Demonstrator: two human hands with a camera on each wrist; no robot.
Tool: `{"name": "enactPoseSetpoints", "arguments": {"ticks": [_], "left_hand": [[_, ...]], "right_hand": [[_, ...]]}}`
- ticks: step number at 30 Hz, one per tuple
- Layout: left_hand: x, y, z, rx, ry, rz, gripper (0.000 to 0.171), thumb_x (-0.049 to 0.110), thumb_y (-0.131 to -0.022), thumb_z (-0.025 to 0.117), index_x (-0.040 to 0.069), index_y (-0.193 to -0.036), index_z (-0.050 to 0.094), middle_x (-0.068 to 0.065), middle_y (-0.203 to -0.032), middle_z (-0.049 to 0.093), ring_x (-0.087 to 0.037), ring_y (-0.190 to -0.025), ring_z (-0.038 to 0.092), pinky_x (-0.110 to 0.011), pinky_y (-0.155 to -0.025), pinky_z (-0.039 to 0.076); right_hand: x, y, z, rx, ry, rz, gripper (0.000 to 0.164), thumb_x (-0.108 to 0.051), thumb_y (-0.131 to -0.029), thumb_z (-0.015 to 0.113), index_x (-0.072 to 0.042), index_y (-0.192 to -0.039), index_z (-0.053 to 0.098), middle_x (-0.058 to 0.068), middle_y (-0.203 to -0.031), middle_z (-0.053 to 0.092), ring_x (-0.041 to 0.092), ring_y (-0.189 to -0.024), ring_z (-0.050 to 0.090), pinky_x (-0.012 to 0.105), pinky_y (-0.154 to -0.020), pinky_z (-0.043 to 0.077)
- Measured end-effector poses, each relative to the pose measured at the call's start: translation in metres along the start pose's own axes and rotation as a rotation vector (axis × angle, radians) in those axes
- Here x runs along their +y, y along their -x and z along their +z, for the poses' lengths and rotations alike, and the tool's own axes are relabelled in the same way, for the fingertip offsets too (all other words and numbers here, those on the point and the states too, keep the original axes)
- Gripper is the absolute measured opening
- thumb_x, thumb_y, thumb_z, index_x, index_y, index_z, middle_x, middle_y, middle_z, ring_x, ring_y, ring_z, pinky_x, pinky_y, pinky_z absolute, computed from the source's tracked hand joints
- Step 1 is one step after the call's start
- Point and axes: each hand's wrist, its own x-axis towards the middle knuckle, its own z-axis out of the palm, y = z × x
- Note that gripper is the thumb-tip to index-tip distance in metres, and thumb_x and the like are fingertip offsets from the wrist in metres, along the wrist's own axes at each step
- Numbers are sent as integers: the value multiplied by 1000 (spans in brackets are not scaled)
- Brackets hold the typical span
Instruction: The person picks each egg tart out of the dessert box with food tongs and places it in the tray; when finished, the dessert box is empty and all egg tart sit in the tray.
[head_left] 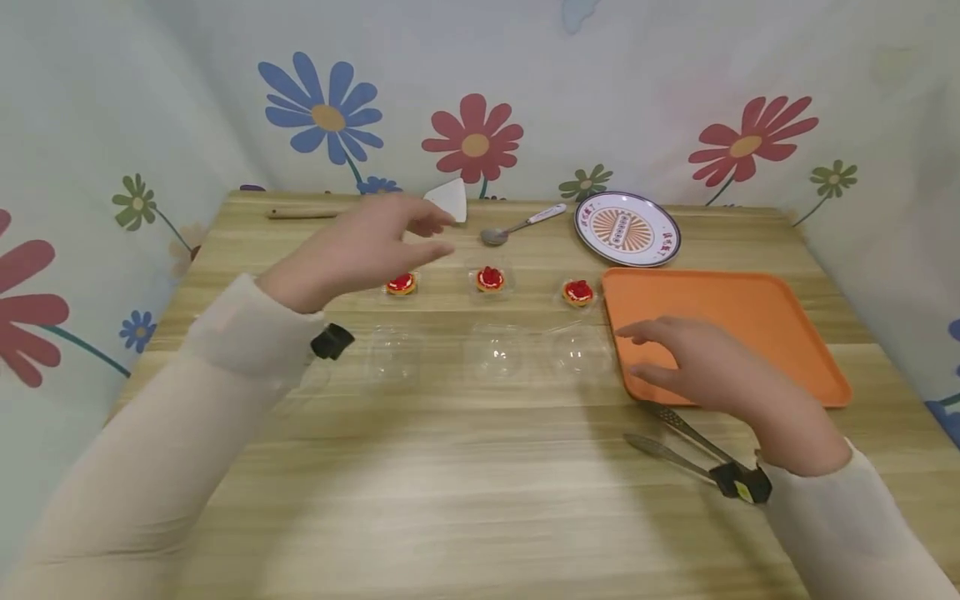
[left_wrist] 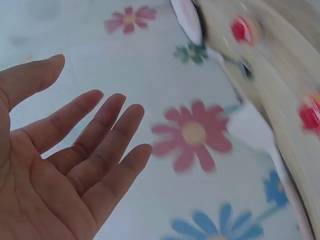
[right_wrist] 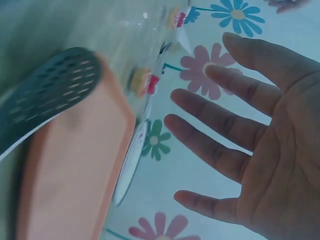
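Observation:
My left hand (head_left: 363, 246) hovers over the left part of the table, fingers relaxed and holding nothing. Below and beside it lies a small red-topped tart (head_left: 401, 284) in a clear plastic box. A second tart (head_left: 491, 279) stands in the middle and a third tart (head_left: 577, 292) to the right, each in a clear box whose domed lid is folded open toward me. My right hand (head_left: 701, 362) is held above the orange tray (head_left: 720, 308), its fingers spread and empty in the right wrist view. Metal tongs (head_left: 690, 450) lie in front of the tray, with their arms apart.
A white plate (head_left: 626, 229) with a printed pattern sits behind the tray. Along the back edge lie a spoon (head_left: 517, 227) and a white-bladed spatula (head_left: 448, 200) with a wooden handle. A flowered cloth (head_left: 600, 100) hangs behind the wooden table (head_left: 450, 500).

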Motion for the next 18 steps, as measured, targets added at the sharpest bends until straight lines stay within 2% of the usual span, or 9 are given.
{"name": "enactPoseSetpoints", "arguments": {"ticks": [5, 9, 12, 15, 18], "left_hand": [[-62, 20, -16, 23, 12, -99, 61, 40, -97, 61, 10, -148, 46, -14, -148, 47, -35, -136, 41, -58, -109, 32], [-118, 28, -17, -5, -42, -170, 75, 47, -94, 63, 4, -151, 40, -23, -151, 41, -44, -137, 37, -63, -106, 31], [-153, 31, -15, -36, -85, -230, 81, 47, -93, 65, -2, -151, 36, -30, -149, 38, -50, -133, 36, -67, -101, 33], [-180, 33, -11, -44, -83, -275, 86, 44, -91, 69, -5, -151, 32, -33, -149, 35, -53, -132, 34, -68, -100, 34], [-199, 35, -9, -56, -56, -303, 95, 46, -88, 71, -5, -153, 25, -35, -150, 30, -55, -133, 32, -68, -101, 32]], "right_hand": [[11, 32, 13, -10, 10, 70, 50, -31, -93, 69, -14, -139, 57, 16, -130, 61, 43, -120, 55, 63, -95, 42], [18, 51, 26, -41, 2, 143, 57, -38, -93, 68, -12, -142, 54, 19, -132, 57, 45, -115, 58, 66, -92, 40], [24, 61, 34, -66, -11, 187, 65, -42, -91, 70, -9, -144, 51, 21, -130, 57, 44, -111, 59, 65, -88, 43], [29, 69, 41, -76, -22, 208, 73, -43, -88, 73, -5, -146, 48, 22, -129, 56, 44, -110, 60, 61, -85, 47], [33, 71, 45, -93, -26, 231, 81, -45, -85, 75, -3, -147, 44, 24, -129, 55, 44, -108, 60, 58, -81, 50]]}}
